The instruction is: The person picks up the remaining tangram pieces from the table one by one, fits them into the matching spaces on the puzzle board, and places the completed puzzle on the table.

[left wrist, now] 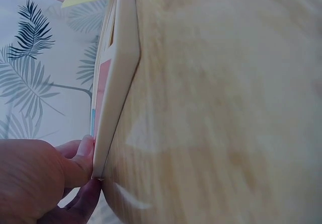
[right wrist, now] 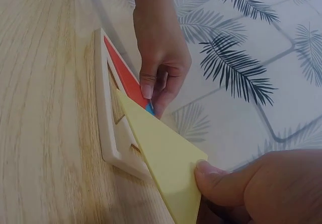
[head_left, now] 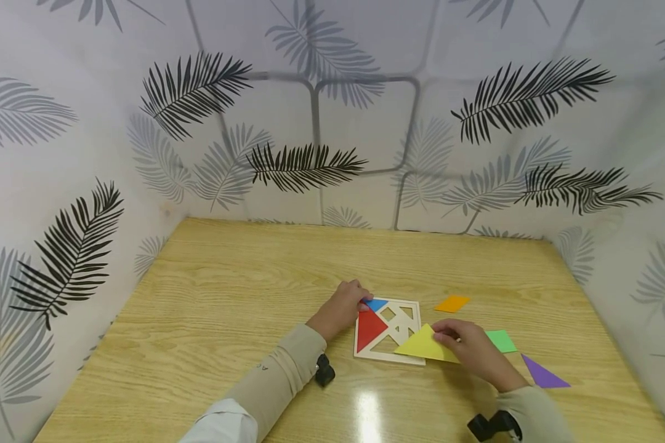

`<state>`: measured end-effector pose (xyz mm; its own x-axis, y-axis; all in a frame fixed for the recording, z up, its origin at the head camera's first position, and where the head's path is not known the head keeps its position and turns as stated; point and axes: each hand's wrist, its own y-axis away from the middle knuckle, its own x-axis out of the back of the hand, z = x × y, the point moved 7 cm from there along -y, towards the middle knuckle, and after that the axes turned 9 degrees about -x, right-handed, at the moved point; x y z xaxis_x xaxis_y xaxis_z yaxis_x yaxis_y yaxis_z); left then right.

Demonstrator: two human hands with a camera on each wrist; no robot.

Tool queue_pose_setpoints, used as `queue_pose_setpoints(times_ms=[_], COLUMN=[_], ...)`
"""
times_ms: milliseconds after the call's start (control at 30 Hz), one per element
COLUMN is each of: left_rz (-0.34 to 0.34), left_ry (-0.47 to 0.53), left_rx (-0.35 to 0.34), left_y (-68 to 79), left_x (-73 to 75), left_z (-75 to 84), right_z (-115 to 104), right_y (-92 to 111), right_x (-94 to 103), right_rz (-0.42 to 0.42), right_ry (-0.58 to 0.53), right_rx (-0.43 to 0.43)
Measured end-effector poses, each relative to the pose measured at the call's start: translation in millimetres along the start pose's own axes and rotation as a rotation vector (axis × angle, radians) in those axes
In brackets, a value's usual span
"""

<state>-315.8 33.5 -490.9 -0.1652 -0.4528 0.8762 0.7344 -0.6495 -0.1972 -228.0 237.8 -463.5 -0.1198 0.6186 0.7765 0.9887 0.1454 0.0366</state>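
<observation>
A pale wooden tangram board (head_left: 388, 357) lies on the table, with a red triangle (head_left: 370, 330) and a blue triangle (head_left: 377, 304) set in its left side. My left hand (head_left: 340, 306) grips the board's far left corner, thumb on top near the blue piece and fingers at the edge. A large yellow triangle (head_left: 424, 344) is pinched by one corner between the thumb and fingers of my right hand (head_left: 473, 349). It is tilted, and its pointed end overlaps the board's near right part. Cut-out recesses show in the rest of the board.
An orange parallelogram (head_left: 452, 304) lies beyond the board on the right. A green piece (head_left: 501, 341), partly behind my right hand, and a purple triangle (head_left: 545, 373) lie farther right. Patterned cloth (head_left: 366, 135) hangs around the wooden table (head_left: 244, 277).
</observation>
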Motion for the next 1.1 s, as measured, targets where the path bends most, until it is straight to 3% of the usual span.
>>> queue_pose_setpoints(times_ms=[367, 667, 1100], left_rz=[-0.003, -0.003, 0.001], left_ry=[0.007, 0.019, 0.012], left_rx=[0.013, 0.019, 0.021], left_y=[0.5, 0.5, 1.5], left_x=[-0.1, 0.6, 0.9], left_z=[-1.2, -0.1, 0.6], right_z=[-17, -16, -27], right_y=[-4, -10, -14], right_x=[-14.7, -31.5, -44.4], right_rz=[-0.028, -0.112, -0.092], right_ry=[-0.044, -0.106, -0.093], right_rx=[0.100, -0.007, 0.029])
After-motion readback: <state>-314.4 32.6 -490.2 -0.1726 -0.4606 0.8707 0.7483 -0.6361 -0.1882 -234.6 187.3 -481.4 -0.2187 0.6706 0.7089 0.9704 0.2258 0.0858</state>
